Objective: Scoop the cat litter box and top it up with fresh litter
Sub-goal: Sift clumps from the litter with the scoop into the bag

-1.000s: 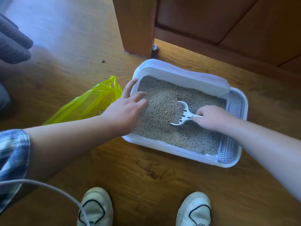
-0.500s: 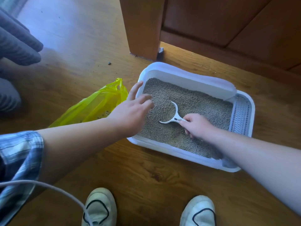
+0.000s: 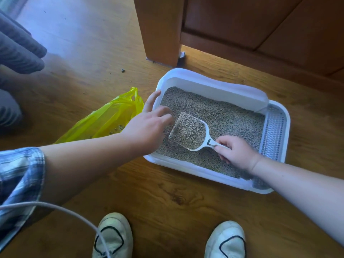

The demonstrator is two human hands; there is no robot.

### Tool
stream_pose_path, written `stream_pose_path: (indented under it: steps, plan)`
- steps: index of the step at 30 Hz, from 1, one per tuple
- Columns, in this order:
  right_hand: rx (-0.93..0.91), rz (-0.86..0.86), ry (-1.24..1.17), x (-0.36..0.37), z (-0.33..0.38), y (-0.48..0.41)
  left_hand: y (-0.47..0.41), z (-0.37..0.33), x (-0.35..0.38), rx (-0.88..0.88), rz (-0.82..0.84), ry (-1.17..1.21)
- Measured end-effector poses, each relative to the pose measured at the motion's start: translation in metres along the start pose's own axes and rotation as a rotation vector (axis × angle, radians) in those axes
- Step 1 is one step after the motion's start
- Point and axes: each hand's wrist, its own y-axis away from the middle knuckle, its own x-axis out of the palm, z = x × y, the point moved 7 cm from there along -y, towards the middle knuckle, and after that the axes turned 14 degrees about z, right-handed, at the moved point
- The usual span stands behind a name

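The right hand (image 3: 236, 153) is clamped on the handle of the scoop (image 3: 188, 132), which sits loaded inside the box (image 3: 186, 169), just over the litter (image 3: 223, 116) toward the box's left end. The bowl looks roughly level, probably so the load stays in while fines sift through. Its long axis runs diagonally, with the handle toward the box's near right and the mouth toward its far-left corner. The bag (image 3: 104, 121) lies just outside the box's left wall, likely for a short carry.

The left hand (image 3: 147, 127) straddles that left wall, thumb outside and bent fingers inside, apparently bracing the box. I cannot tell whether it truly squeezes. The hands are apart, with the scoop between them.
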Motion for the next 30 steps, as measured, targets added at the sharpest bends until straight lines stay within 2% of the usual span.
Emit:
stream_pose_path:
  steps: [12, 30]
  plan:
    - [0.013, -0.029, -0.007, -0.0027, 0.0009, -0.0028, 0.0001, 0.0042, 0.0024, -0.056, 0.111, 0.047]
    - [0.008, -0.05, 0.078, -0.0059, 0.0072, 0.0045, 0.0013, 0.0047, 0.0031, -0.074, 0.138, 0.069]
